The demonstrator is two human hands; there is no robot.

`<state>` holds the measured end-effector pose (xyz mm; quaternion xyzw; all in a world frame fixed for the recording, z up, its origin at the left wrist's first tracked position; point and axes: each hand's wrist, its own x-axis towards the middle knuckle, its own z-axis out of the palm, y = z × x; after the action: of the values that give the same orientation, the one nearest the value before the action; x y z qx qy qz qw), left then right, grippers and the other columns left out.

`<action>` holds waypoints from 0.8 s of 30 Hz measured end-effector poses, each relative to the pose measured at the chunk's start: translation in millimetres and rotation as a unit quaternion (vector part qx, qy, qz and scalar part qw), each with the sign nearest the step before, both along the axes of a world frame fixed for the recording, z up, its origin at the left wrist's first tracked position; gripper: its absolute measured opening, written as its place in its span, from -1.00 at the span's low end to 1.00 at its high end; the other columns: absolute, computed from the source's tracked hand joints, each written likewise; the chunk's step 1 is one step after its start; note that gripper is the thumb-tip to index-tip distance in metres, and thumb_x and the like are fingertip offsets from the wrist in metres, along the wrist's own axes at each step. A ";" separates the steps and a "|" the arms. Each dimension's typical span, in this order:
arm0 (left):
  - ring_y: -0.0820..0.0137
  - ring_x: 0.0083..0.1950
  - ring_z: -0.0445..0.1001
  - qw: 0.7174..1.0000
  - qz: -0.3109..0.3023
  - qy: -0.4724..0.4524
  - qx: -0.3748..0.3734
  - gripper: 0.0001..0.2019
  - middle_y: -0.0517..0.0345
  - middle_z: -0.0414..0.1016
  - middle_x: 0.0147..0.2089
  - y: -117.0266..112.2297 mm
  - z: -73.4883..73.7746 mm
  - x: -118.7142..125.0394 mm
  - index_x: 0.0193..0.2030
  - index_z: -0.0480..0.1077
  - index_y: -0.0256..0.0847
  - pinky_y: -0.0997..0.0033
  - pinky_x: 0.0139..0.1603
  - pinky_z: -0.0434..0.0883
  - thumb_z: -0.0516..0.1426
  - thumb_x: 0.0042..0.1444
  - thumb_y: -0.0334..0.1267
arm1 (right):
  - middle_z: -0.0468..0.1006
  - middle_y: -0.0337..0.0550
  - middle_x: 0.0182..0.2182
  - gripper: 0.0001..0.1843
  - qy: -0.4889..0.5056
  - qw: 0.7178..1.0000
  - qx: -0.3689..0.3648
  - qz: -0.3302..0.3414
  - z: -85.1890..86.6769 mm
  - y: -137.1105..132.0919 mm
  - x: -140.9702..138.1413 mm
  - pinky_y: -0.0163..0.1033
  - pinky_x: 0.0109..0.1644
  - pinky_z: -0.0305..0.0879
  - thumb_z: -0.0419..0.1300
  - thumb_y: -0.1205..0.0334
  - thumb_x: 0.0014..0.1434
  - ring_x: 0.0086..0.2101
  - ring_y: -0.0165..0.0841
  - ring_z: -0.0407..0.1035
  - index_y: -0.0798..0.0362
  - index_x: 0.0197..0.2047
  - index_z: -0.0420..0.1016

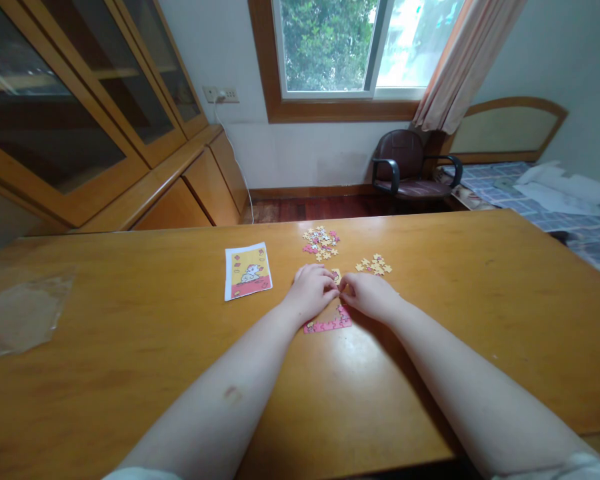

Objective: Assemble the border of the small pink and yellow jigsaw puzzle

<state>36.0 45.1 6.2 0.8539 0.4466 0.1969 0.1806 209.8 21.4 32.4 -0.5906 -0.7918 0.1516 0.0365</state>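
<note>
A partly joined jigsaw puzzle (327,325) lies flat on the table, with a pink bottom row and pieces running up its right side. My left hand (311,291) is over its left and upper part, fingers curled and closed at the right edge. Opposite it, my right hand (370,293) pinches with thumb and forefinger at the same edge. The fingertips nearly meet over the puzzle pieces there, and what they grip is mostly hidden. Yellow pieces (336,275) show just beyond the fingertips.
A mixed heap of loose pieces (321,241) lies beyond my hands, and a smaller yellow pile (374,265) to the right. The reference picture card (249,272) lies left. A clear plastic bag (23,317) rests at the table's far left. An armchair (405,167) stands past the far edge.
</note>
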 end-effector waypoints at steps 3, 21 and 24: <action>0.25 0.06 0.37 1.000 0.011 -0.007 0.006 -0.90 0.18 0.56 -0.14 0.9 0.2 0.3 -0.37 0.56 -0.09 0.17 0.16 0.23 0.20 0.09 -0.21 | 0.60 -0.19 -0.33 -0.81 -0.004 1.000 0.017 0.011 0.6 -0.1 0.2 -0.34 -0.31 0.15 0.11 0.14 0.17 -0.34 -0.36 0.43 -0.05 -0.19 0.50; 0.32 -0.05 0.43 0.998 0.041 -0.049 -0.016 -0.86 0.17 0.57 -0.20 4.6 -0.6 0.6 -0.39 0.54 -0.12 0.23 0.11 0.30 0.15 0.12 -0.25 | 0.63 -0.12 -0.30 -0.71 -0.057 0.996 0.065 0.006 3.6 -2.3 -0.3 -0.30 -0.24 0.21 0.06 0.13 0.20 -0.29 -0.29 0.48 -0.04 -0.09 0.52; 0.30 -0.02 0.41 0.998 0.050 -0.046 -0.016 -0.86 0.16 0.56 -0.17 3.6 0.8 0.4 -0.37 0.55 -0.12 0.22 0.13 0.29 0.15 0.13 -0.23 | 0.63 -0.11 -0.32 -0.70 -0.066 0.996 0.060 0.006 3.6 -1.7 -0.3 -0.29 -0.25 0.21 0.05 0.15 0.19 -0.30 -0.28 0.48 -0.03 -0.10 0.53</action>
<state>36.4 48.7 7.0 0.8177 0.4826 0.2378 0.2048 209.6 19.7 36.0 -0.5911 -0.8038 0.0645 0.0183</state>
